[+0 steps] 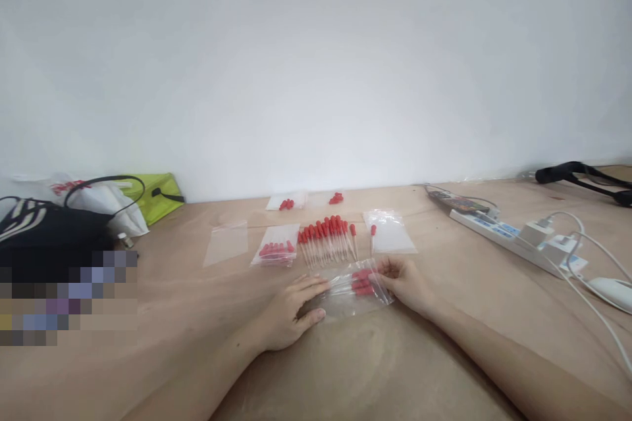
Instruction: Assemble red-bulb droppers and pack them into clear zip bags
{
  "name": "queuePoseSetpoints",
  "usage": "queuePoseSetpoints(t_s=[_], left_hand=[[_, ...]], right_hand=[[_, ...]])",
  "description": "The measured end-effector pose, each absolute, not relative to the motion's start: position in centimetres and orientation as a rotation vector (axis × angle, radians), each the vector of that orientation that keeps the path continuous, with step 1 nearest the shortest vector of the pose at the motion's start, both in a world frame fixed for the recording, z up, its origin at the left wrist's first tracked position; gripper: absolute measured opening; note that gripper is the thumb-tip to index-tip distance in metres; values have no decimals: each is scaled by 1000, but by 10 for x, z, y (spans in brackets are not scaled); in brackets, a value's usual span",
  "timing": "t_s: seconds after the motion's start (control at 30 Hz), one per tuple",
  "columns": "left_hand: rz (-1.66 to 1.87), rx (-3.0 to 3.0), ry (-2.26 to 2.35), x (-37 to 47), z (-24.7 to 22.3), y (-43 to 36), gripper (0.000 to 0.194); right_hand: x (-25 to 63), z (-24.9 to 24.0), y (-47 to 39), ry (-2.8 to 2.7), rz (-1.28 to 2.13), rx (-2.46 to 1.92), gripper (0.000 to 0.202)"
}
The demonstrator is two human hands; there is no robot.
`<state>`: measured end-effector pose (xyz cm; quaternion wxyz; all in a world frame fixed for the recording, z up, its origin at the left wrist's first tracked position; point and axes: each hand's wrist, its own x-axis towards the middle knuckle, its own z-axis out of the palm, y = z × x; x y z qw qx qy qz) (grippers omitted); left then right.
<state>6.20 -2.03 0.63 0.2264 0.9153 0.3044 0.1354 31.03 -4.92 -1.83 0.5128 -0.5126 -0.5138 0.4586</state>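
Note:
A clear zip bag [340, 309] lies on the table in front of me, with several red-bulbed droppers [363, 287] inside, bulbs toward the right. My left hand [291, 312] rests at the bag's left edge, fingers stretched and thumb apart, fingertips touching the plastic. At the bag's right end, my right hand [402, 281] has its fingers curled on the plastic beside the bulbs. Just beyond is a fanned row of loose droppers [328, 237], bulbs pointing away. One single dropper [373, 237] lies to the right on a stack of clear bags [395, 237].
A bag of droppers [276, 247] and a flat bag [227, 243] lie left of the row. Two groups of red bulbs [286, 204] sit near the wall. On the right are a power strip [503, 237], cables and a phone [459, 202]; at left, a black bag [54, 237].

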Motion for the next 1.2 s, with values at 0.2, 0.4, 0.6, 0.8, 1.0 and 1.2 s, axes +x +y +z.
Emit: queuePoseSetpoints(t_s=[0.2,0.4,0.6,0.8,1.0,1.2], left_hand=[[358,2535,826,62,7,-20,38],[299,2547,833,62,8,-20,36],[308,2533,835,62,8,-20,36],[326,2520,827,62,8,-20,37],[275,2553,837,61,9,-21,35],[259,2559,805,58,5,-18,34]], right_hand=[[308,-12,-50,-1240,1307,-1128,38],[313,-20,-44,-1243,1105,-1276,36],[310,-20,-43,-1260,1229,-1302,37],[317,-18,-40,-1447,975,-1454,21],[345,0,5,-1519,285,-2037,14],[338,2,56,-1552,227,-2147,24]])
